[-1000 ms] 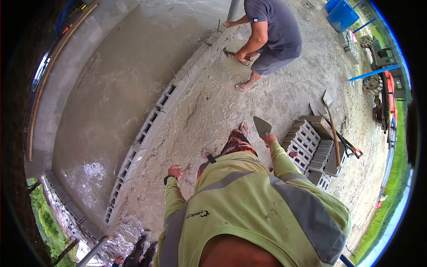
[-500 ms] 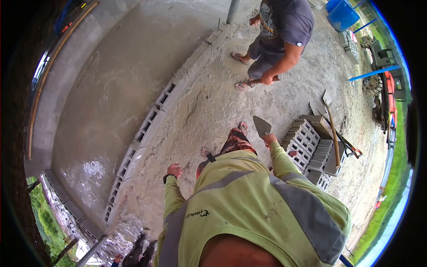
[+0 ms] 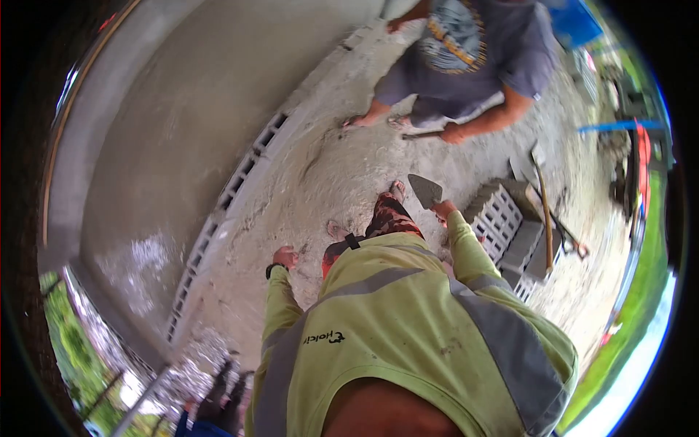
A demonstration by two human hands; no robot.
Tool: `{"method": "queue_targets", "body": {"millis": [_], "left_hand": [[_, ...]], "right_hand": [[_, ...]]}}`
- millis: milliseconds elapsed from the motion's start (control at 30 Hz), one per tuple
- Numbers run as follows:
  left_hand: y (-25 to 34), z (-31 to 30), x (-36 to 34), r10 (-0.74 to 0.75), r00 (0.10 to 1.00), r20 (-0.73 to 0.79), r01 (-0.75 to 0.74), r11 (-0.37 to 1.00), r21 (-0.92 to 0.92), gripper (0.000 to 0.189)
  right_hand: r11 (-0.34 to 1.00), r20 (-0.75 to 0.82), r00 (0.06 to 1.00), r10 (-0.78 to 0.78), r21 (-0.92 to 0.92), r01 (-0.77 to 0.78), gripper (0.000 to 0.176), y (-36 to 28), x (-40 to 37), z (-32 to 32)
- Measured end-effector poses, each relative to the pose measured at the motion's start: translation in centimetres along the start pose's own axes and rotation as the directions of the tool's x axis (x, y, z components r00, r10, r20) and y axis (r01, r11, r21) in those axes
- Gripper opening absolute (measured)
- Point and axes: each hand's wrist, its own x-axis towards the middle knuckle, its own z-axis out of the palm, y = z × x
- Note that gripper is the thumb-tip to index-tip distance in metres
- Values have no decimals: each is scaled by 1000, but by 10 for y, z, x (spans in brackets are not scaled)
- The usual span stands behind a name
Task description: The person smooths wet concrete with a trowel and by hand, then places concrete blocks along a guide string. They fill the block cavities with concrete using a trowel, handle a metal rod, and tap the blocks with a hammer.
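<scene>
My right hand (image 3: 443, 210) is closed around the handle of a pointed brick trowel (image 3: 424, 191), whose grey blade sticks out ahead of it over the muddy ground. My left hand (image 3: 285, 257), with a dark band at its wrist, hangs beside my left leg. It is empty, its fingers loosely bent. Left of me runs a low row of hollow concrete blocks (image 3: 231, 188). A stack of grey blocks (image 3: 499, 215) stands to my right, close to the trowel hand.
In front, a co-worker in a grey shirt (image 3: 502, 44) grips a thin tool (image 3: 422, 135). Long-handled shovels (image 3: 545, 211) lean at the block stack. A smooth wet slab (image 3: 167, 138) lies beyond the block row. Another person's dark legs (image 3: 222, 397) show behind me at lower left.
The co-worker has come closer and appears larger. My right hand still holds the trowel. The surroundings have shifted slightly in view.
</scene>
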Motion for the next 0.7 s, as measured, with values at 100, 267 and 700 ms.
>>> {"method": "queue_targets", "body": {"millis": [100,267,700], "left_hand": [[6,23,-7,31,991,-128,10,953,302,39],[36,29,19,-116,993,12,112,975,191,47],[23,169,61,-420,906,-49,422,893,158,37]], "right_hand": [[994,33,999,-15,-109,19,32,26,5,-7],[947,6,1000,-21,-320,22,30,64,1,-10],[940,62,998,-5,-341,26,33,146,72,-96]]}}
